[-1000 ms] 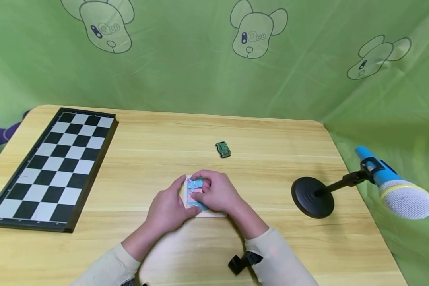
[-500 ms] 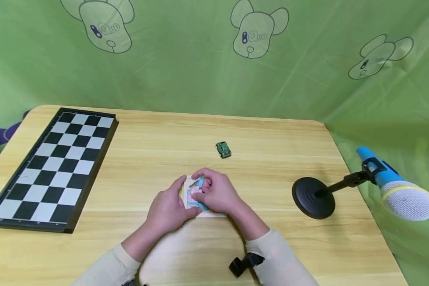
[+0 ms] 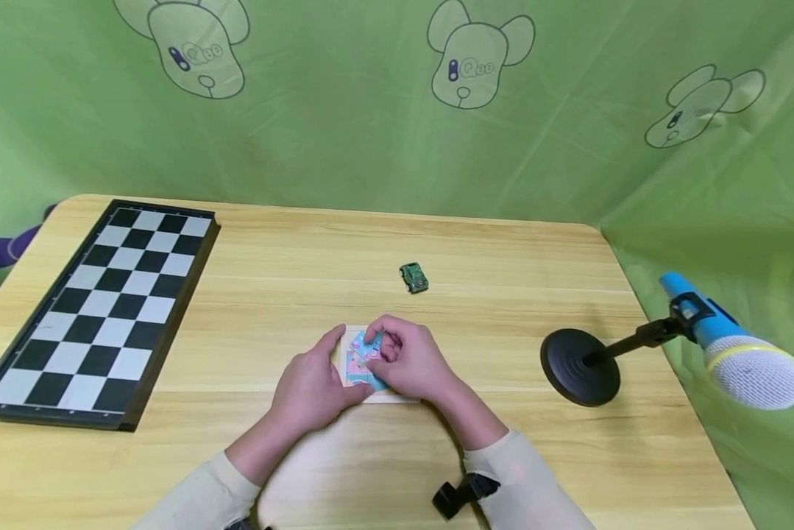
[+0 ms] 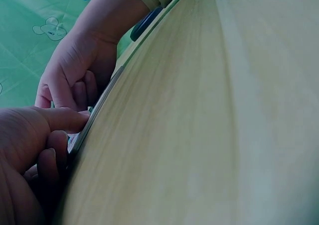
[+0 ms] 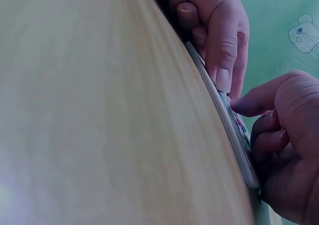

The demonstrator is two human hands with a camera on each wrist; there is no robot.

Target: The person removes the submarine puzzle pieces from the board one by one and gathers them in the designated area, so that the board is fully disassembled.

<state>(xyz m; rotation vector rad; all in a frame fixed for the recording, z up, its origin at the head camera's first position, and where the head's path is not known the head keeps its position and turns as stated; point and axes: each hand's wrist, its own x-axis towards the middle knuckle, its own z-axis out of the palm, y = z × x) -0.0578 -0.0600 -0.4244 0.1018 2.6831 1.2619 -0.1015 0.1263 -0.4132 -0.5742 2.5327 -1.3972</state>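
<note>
- I see both hands meeting over a small puzzle (image 3: 359,366) that lies flat on the surface (image 3: 397,456), near its front middle.
- My left hand (image 3: 313,386) holds the puzzle's left edge: the thumb lies straight along that edge and the other fingers are curled against the board's near side.
- In the left wrist view the left hand (image 4: 30,150) has its thumb laid on the board's thin edge (image 4: 97,113), the fingers bent beneath it.
- My right hand (image 3: 410,361) is bent over the puzzle's right half, fingers curled, thumb and forefinger pinching a blue and pink piece (image 3: 372,346) at the board's top.
- In the right wrist view the right hand (image 5: 284,150) has its fingers folded, one fingertip pointing down at the board; I cannot tell there how firm the pinch is.
- The puzzle's picture is pink and blue in a pale frame; much of it is hidden under the hands.
- A small green toy car (image 3: 413,277) stands beyond the puzzle, apart from it, toward the back.
- A chessboard (image 3: 98,309) lies flat at the left end of the surface, well apart from the hands.
- A microphone (image 3: 734,353) on a black stand (image 3: 578,366) sits at the right; its head leans out past the surface's right edge.
- A green cloth (image 3: 370,132) printed with bear heads hangs behind.
</note>
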